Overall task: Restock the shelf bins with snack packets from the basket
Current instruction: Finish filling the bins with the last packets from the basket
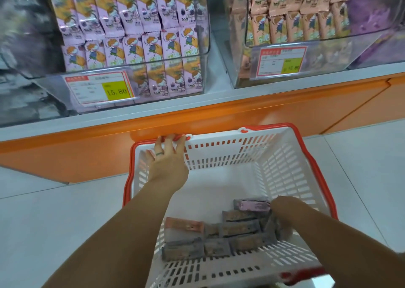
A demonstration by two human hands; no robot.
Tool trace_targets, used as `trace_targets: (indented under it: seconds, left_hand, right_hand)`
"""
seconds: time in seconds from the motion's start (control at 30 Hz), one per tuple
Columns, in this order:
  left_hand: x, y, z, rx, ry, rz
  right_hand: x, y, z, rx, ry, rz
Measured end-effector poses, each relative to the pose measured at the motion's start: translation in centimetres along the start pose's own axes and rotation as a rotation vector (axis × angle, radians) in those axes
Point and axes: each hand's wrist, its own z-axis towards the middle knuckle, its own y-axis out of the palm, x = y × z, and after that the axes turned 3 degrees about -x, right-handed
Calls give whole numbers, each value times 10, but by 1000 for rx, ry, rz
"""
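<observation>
Orange shelf front runs across the view with a grey ledge on top; pale tiled floor below; two clear shelf bins stand on the ledge, left bin packed with upright pink packets in rows, right bin partly filled with peach packets toward its left side, purple blur at its right too unclear to tell; white slatted basket with a red rim sits low in front of the shelf, between the two arms; loose packets lie flat and jumbled at the near end of the basket floor, printing too blurred to read; left price label on the left bin's front reads 15.80; right price label on the right bin shows the same figure; left hand reaches to the basket's far left corner, fingers laid up the wall with tips hooked over the red rim, holding it; right hand is down inside the basket at the right of the pile, fingers curled round a pink-faced packet lifted slightly above the others, fingertips mostly hidden; dark ring on a left finger.
</observation>
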Motion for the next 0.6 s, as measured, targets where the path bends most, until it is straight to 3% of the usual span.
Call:
trace_targets:
  seconds: [0.17, 0.3, 0.47, 0.6]
  left_hand:
    - [4, -18, -6, -104, -4, -71]
    - [9, -42, -16, -196, 143, -191]
    - [10, -98, -42, -514, 275, -666]
    - [0, -130, -69, -414, 317, -827]
  right_hand:
    - [-8, -42, -28, 30, -117, 58]
    - [-13, -97, -77, 179, -318, 273]
    - [-25, -150, -153, 403, -484, 371]
    - [-33, -169, -196, 480, -562, 547]
